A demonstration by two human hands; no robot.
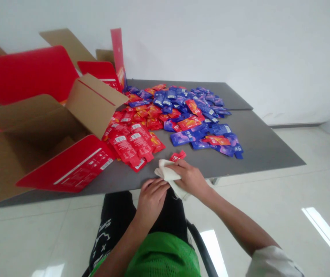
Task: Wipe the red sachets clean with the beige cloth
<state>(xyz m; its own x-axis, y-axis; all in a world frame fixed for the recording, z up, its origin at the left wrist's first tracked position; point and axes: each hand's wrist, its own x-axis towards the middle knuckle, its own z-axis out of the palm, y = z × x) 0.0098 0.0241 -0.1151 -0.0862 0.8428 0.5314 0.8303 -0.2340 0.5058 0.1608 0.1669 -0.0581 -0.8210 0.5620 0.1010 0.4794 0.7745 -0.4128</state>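
My right hand [190, 177] is closed around a folded white cloth [167, 171] at the table's front edge. One loose end of the cloth hangs below that hand. Just beyond the fingers, a red sachet [178, 155] shows in part; the cloth and hand cover the rest. My left hand [152, 198] is at the edge, with bent fingers pressed together against the cloth's lower side. What they hold, if anything, is hidden. Farther in lie a pile of red sachets [130, 142] and a pile of blue-purple sachets [188, 135], with some orange-red ones mixed in.
A large open red carton [67, 165] with brown flaps stands on the grey table [257, 146] at the left. Behind it is another red carton [29, 73]. A white wall runs along the back, and a chair armrest [201, 246] is beside my lap.
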